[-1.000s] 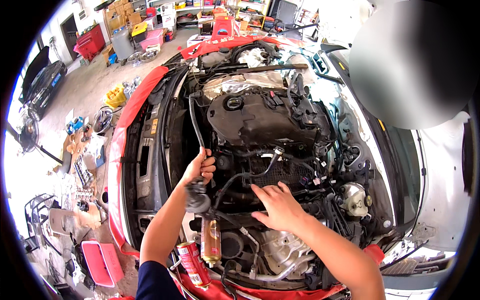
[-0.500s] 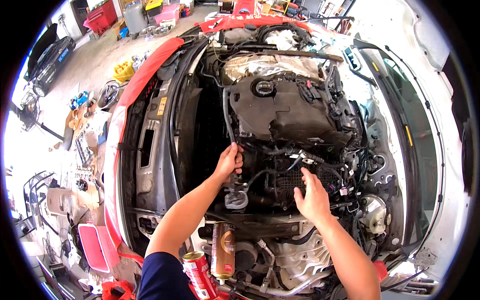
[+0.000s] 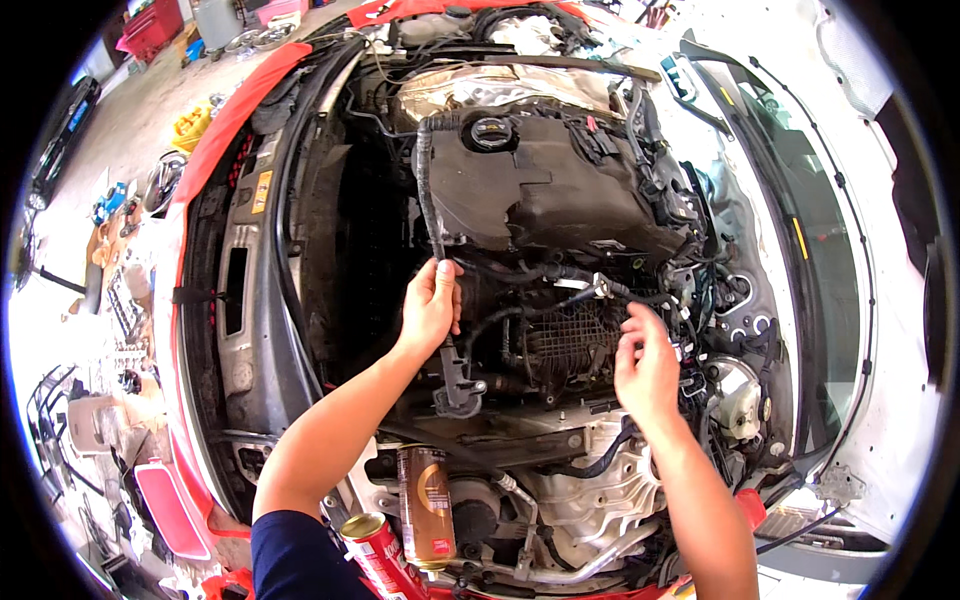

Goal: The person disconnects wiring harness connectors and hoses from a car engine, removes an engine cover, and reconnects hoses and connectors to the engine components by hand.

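My left hand (image 3: 430,308) is closed around a dark corrugated hose (image 3: 424,185), which runs up along the left edge of the engine cover (image 3: 550,185). Below my fist hangs a dark plastic fitting (image 3: 460,390) with a flattened, bracket-like end. Nothing shows in my right hand (image 3: 647,365), which hovers with bent, slightly parted fingers over the right part of the engine bay. Nearest to its fingertips are a wiring harness and a connector with a pale clip (image 3: 600,286). Left of that hand lies a black ribbed grid-like part (image 3: 570,340).
Two spray cans, one brown (image 3: 428,505) and one red (image 3: 382,555), stand at the bay's near edge. A red cover (image 3: 215,130) drapes the car's left side. Beyond it, parts and a pink bin (image 3: 172,508) lie on the floor. The windscreen (image 3: 800,250) is at the right.
The whole view has shifted, with the scene sliding left and up. The fitting below my left hand has turned and shows more of its length. My right hand has drawn away from the connector, fingers more bent.
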Available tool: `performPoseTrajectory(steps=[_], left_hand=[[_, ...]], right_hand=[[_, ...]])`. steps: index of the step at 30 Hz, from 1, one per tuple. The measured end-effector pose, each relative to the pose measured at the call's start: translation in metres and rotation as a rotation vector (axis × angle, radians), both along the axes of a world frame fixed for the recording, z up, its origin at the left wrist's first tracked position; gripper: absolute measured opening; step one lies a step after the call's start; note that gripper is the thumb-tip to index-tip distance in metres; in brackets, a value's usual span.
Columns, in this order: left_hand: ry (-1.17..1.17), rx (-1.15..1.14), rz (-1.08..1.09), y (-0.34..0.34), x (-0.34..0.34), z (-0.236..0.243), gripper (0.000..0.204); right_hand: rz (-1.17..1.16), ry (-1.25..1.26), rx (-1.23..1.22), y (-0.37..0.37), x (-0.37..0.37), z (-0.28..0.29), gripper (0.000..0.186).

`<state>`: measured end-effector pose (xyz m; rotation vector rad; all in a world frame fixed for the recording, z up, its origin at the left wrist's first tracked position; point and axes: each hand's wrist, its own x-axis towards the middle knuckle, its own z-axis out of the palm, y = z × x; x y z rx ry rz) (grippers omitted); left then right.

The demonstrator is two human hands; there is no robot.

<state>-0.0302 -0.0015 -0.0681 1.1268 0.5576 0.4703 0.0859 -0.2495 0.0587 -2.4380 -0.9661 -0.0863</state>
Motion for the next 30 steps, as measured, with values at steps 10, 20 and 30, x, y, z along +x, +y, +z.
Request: performPoseTrajectory(steps=[10,20,30], left_hand=[[-0.210,-0.046,-0.146,0.003,-0.008,0.026,0.035],[-0.083,-0.512,-0.635,0.023,-0.023,0.061,0.035],[-0.054,-0.418,-1.162,-0.003,-0.034,0.069,0.064]], right_hand=[[0.225,0.454,-0.238,0.024,0.043,0.026,0.060],[0.227,0.512,-0.180,0.015,-0.026,0.105,0.010],[0.246,0.863,0.011,0.025,-0.083,0.214,0.023]])
